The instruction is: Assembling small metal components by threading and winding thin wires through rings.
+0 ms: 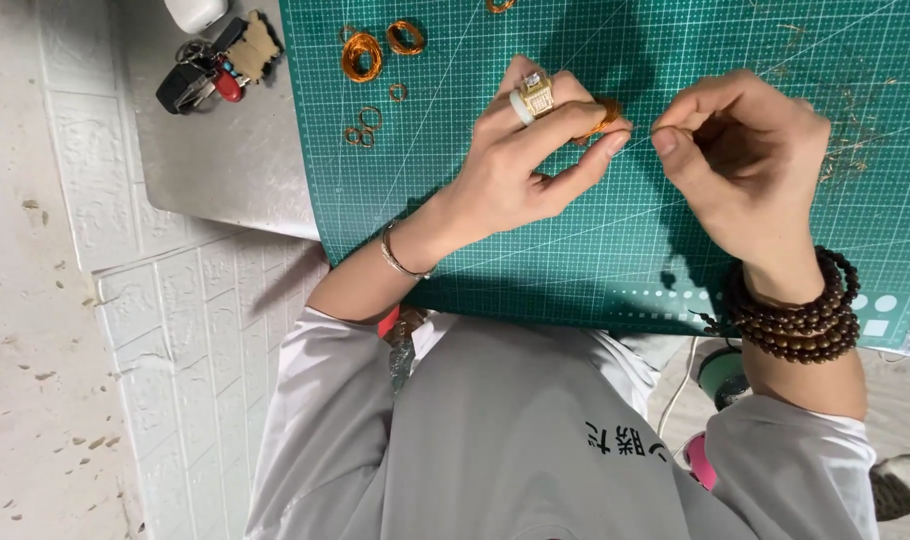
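Over the green cutting mat (475,90) both hands (left (520,165), right (745,165)) grip-pinch one copper wire coil (605,115)

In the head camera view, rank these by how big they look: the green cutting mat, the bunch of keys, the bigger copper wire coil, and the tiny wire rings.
1. Green cutting mat, by far the largest.
2. Bunch of keys.
3. Bigger copper wire coil.
4. Tiny wire rings, each smallest.

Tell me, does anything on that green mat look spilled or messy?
Yes: a scatter of fine wire offcuts litters the green cutting mat beyond the right hand, like loose trimmings. The copper wire coils and small rings lie loose too. The left hand pinches a wire piece.
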